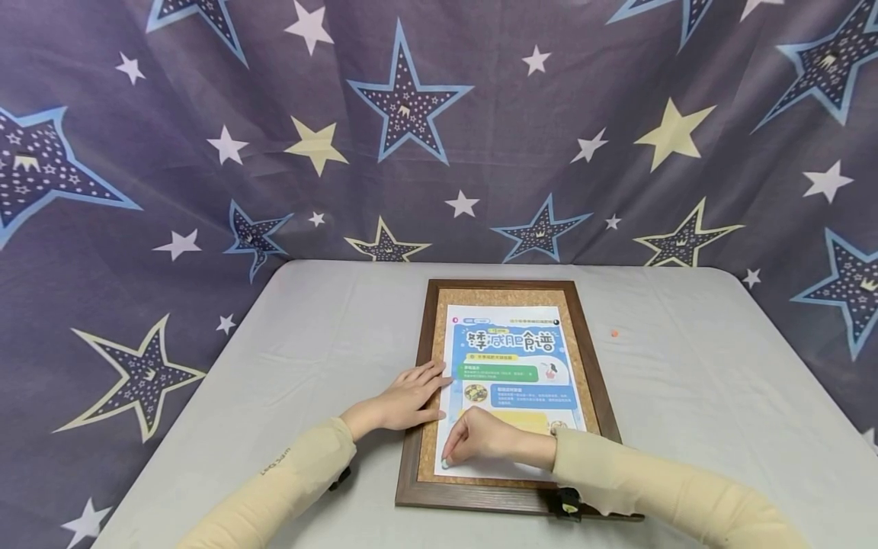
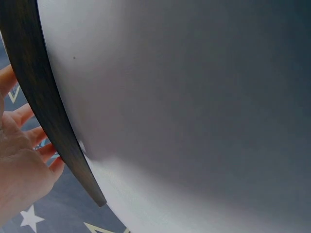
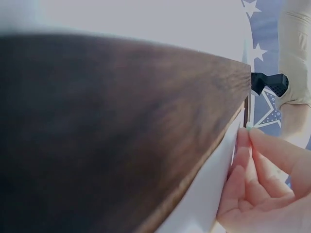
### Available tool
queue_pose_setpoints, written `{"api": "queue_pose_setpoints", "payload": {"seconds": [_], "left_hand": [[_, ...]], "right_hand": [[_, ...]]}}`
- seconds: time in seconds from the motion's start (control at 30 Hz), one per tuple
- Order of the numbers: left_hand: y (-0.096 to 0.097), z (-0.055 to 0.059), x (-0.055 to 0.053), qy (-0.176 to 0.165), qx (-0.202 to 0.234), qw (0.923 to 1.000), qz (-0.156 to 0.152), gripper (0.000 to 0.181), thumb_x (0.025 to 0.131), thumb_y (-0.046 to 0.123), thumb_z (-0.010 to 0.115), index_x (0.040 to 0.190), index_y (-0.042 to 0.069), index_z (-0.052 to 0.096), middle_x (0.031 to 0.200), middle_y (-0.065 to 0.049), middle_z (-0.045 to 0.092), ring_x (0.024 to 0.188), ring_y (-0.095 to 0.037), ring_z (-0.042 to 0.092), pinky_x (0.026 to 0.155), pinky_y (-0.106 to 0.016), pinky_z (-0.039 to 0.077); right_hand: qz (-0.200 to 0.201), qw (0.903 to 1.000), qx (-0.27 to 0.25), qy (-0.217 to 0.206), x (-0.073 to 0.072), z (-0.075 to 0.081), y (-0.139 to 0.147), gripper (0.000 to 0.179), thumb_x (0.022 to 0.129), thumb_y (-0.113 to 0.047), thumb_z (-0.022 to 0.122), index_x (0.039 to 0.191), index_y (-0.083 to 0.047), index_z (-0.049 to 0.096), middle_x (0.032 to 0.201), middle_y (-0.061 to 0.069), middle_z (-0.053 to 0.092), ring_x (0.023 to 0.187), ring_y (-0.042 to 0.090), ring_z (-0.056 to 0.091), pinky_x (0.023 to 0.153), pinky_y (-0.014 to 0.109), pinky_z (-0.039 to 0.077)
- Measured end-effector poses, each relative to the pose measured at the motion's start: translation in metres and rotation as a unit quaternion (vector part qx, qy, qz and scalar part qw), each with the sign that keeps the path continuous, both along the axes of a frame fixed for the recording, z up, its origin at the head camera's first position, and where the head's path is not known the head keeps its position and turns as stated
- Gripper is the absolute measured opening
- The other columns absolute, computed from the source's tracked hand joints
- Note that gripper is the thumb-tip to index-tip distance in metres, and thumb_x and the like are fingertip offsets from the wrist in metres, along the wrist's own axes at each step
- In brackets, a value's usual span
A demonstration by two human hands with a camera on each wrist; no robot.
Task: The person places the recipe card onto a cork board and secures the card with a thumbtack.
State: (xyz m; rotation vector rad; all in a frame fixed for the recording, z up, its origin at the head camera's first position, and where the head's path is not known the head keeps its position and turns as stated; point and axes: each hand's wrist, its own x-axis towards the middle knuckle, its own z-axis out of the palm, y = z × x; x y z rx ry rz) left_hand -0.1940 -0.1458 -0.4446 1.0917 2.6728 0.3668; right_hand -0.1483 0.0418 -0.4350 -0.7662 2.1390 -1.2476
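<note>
A printed paper poster [image 1: 507,358] with blue, green and yellow blocks lies on a cork board [image 1: 428,427] in a dark brown wooden frame [image 1: 406,473]. My right hand [image 1: 483,438] is at the poster's lower left corner, pinching a small pale green push pin [image 3: 249,125] between thumb and index finger. Its point is hidden. With its fingers spread, my left hand [image 1: 405,398] rests across the frame's left side, its fingertips touching the poster's left edge. The left wrist view shows that hand [image 2: 24,165] beside the dark frame.
The board lies on a table with a pale grey cloth [image 1: 329,328]. A tiny orange object [image 1: 613,333], too small to make out, lies to the right of the board. Behind the table hangs a dark curtain [image 1: 473,168] printed with stars.
</note>
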Motion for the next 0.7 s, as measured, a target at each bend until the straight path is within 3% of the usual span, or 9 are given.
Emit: {"api": "queue_pose_setpoints", "payload": {"seconds": [0.7], "left_hand": [[0.0002,-0.0002,0.0003,0.0,-0.009,1.0,0.003,0.057,0.091,0.037,0.047,0.136,0.005,0.033,0.145,-0.016,0.018,0.133,-0.031,0.011,0.104,-0.048,0.012]], "right_hand": [[-0.002,0.9998,0.006,0.02,0.0039,0.002,-0.0033,0.004,0.068,0.005,0.065,0.068,0.009,0.068,0.061,0.014,0.065,0.044,-0.002,0.041,0.042,0.013,0.027]]}}
